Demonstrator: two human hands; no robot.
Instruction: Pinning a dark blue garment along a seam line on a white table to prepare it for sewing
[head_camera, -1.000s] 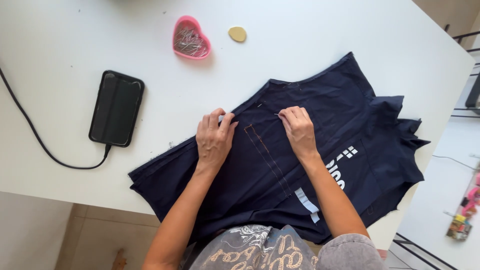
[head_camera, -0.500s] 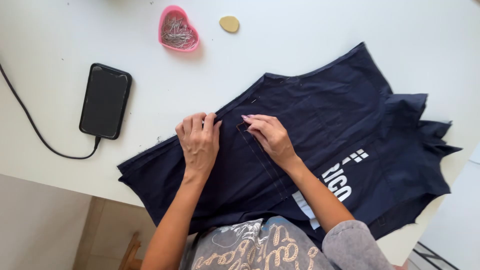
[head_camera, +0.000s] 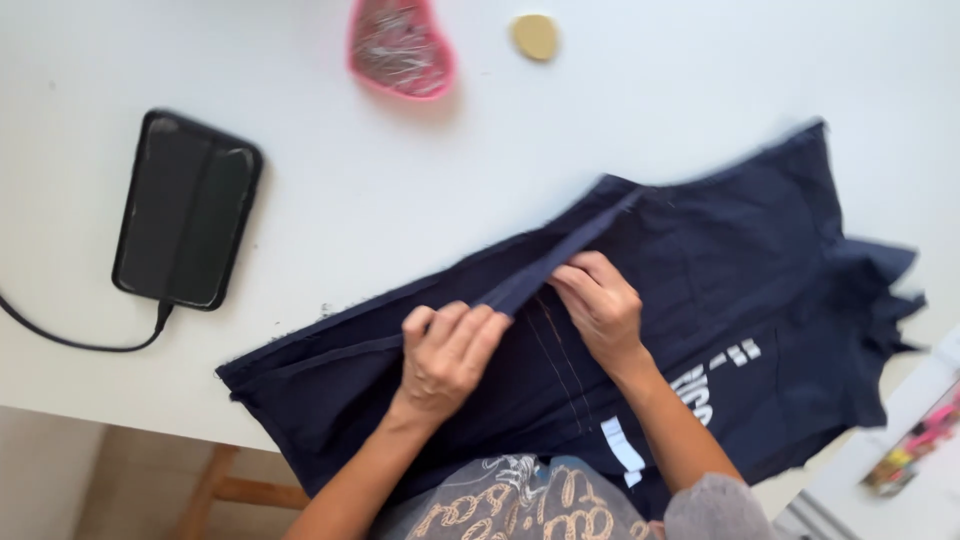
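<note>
1. Left hand (head_camera: 447, 352) and right hand (head_camera: 600, 306) sit side by side on the navy garment (head_camera: 700, 330); each grip narrow, pinching a folded edge of the cloth.
2. Fold (head_camera: 560, 255) reads as part done: a raised strip runs up from the fingers toward the far corner; the stretch nearer the left hand lies flat, unturned.
3. Garment spread on the white surface (head_camera: 650, 100); dark, thin, stitch lines and pale print showing.
4. Beyond: black device (head_camera: 187, 222), pink heart-shaped dish (head_camera: 400, 45).

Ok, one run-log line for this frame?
left hand: pinching fold | right hand: pinching fold | navy fabric: edge folded over, on white table | pink heart dish: untouched
</note>
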